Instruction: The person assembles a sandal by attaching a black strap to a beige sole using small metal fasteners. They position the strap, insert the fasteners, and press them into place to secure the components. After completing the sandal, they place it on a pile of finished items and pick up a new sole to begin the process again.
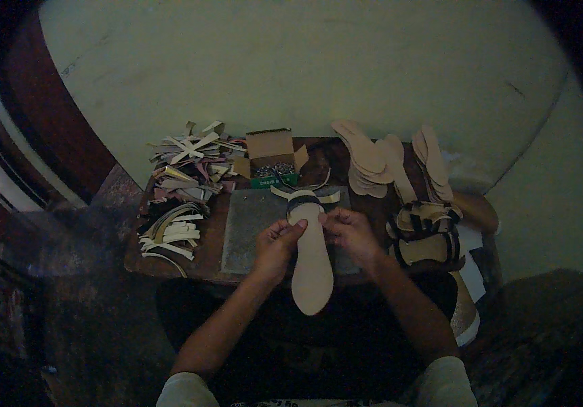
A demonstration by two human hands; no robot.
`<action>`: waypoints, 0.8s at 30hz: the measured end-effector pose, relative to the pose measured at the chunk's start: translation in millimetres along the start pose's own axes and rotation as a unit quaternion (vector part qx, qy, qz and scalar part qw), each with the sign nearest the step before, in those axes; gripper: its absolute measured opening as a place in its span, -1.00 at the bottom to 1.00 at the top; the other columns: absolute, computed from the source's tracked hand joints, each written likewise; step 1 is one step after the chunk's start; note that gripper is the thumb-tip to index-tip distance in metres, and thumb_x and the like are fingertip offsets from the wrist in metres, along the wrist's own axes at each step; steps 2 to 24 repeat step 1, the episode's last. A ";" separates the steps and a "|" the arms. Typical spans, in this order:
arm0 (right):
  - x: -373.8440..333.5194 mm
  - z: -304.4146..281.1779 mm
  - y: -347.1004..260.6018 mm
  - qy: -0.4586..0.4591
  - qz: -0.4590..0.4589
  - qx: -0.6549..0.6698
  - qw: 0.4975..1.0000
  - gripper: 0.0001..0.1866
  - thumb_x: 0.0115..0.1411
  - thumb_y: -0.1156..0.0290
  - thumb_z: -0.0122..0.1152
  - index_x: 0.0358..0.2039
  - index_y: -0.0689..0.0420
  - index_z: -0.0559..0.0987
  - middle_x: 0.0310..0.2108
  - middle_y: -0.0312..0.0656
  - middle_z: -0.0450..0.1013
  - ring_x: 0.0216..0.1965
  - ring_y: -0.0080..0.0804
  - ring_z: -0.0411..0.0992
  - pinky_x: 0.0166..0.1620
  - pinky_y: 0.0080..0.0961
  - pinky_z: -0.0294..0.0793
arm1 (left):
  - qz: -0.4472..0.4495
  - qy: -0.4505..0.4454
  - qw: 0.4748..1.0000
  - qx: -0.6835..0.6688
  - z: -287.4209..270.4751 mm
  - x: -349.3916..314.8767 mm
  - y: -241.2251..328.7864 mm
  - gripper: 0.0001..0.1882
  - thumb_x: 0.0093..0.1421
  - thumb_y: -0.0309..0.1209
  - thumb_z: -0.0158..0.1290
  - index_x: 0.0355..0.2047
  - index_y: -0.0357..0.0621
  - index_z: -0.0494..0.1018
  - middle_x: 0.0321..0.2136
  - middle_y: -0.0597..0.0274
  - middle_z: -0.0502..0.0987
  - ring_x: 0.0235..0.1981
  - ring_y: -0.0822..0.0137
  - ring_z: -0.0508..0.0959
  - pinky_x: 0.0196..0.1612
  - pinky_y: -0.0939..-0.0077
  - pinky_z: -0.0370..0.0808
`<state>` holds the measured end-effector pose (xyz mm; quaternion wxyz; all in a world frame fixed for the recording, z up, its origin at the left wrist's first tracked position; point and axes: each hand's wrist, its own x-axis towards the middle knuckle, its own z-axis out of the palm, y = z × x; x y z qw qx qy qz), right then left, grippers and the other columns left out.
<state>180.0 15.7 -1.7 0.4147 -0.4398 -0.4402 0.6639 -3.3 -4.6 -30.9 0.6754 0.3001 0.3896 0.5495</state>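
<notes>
A beige sandal insole point(313, 271) lies lengthwise before me, its rounded lower end reaching past the near table edge. Dark and cream straps point(303, 199) cross its far end, with loose ends sticking out to both sides. My left hand point(278, 245) is closed on the insole's left edge, thumb on top. On the opposite edge, just below the strap, my right hand point(350, 234) pinches the insole between thumb and fingers. Under the far part of it is a grey slab point(247, 227) set on the wooden table point(213, 261).
At the left lie piles of cut strap strips point(193, 159). An open cardboard box point(271, 146) of small metal tacks stands behind the slab. Beige insoles point(366, 159) are stacked at the back right, with strapped sandals point(427, 234) nearer. A pale wall point(305, 68) rises behind the table.
</notes>
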 end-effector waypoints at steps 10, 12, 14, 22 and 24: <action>-2.1 1.3 -0.3 -0.001 0.009 0.005 1.000 -0.82 0.23 0.32 0.24 -0.28 0.16 0.56 -0.27 -0.26 0.53 -0.22 -0.50 0.48 -0.13 -0.46 0.47 | 0.009 0.008 1.000 0.011 1.5 -0.9 0.1 -0.78 0.14 -0.37 0.23 -0.31 -0.19 0.45 -0.40 0.25 0.58 -0.42 0.43 0.57 -0.30 0.57 0.51; -2.1 1.3 -0.3 -0.001 0.009 0.005 1.000 -0.82 0.23 0.32 0.24 -0.28 0.16 0.56 -0.27 -0.26 0.53 -0.22 -0.50 0.48 -0.13 -0.46 0.47 | 0.009 0.008 1.000 0.011 1.5 -0.9 0.1 -0.78 0.14 -0.37 0.23 -0.31 -0.19 0.45 -0.40 0.25 0.58 -0.42 0.43 0.57 -0.30 0.57 0.51; -2.1 1.3 -0.3 -0.001 0.009 0.005 1.000 -0.82 0.23 0.32 0.24 -0.28 0.16 0.56 -0.27 -0.26 0.53 -0.22 -0.50 0.48 -0.13 -0.46 0.47 | 0.009 0.008 1.000 0.011 1.5 -0.9 0.1 -0.78 0.14 -0.37 0.23 -0.31 -0.19 0.45 -0.40 0.25 0.58 -0.42 0.43 0.57 -0.30 0.57 0.51; -2.1 1.3 -0.3 -0.001 0.009 0.005 1.000 -0.82 0.23 0.32 0.24 -0.28 0.16 0.56 -0.27 -0.26 0.53 -0.22 -0.50 0.48 -0.13 -0.46 0.47 | 0.009 0.008 1.000 0.011 1.5 -0.9 0.1 -0.78 0.14 -0.37 0.23 -0.31 -0.19 0.45 -0.40 0.25 0.58 -0.42 0.43 0.57 -0.30 0.57 0.51; -2.1 1.3 -0.3 -0.001 0.009 0.005 1.000 -0.82 0.23 0.32 0.24 -0.28 0.16 0.56 -0.27 -0.26 0.53 -0.22 -0.50 0.48 -0.13 -0.46 0.47 | 0.009 0.008 1.000 0.011 1.5 -0.9 0.1 -0.78 0.14 -0.37 0.23 -0.31 -0.19 0.45 -0.40 0.25 0.58 -0.42 0.43 0.57 -0.30 0.57 0.51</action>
